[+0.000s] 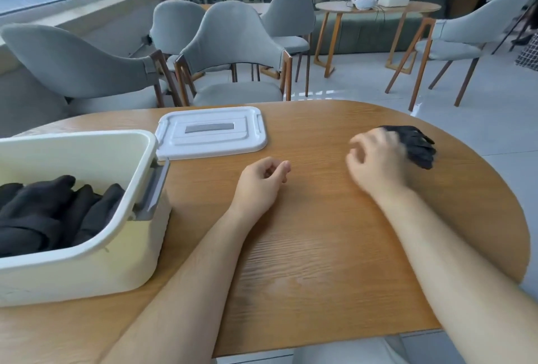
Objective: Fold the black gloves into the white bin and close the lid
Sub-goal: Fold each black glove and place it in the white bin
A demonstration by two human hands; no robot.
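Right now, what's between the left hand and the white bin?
Only bare table, per the head view; left hand and white bin sit apart.

Blurred right hand (375,160) hides part of the black glove (419,145); white bin (139,235) cut by left edge.

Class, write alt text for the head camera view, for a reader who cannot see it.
A person's blurred right hand is at a black glove on a wooden table; the left hand rests loosely curled, empty. An open white bin holds more black gloves, its lid flat on the table beside it.
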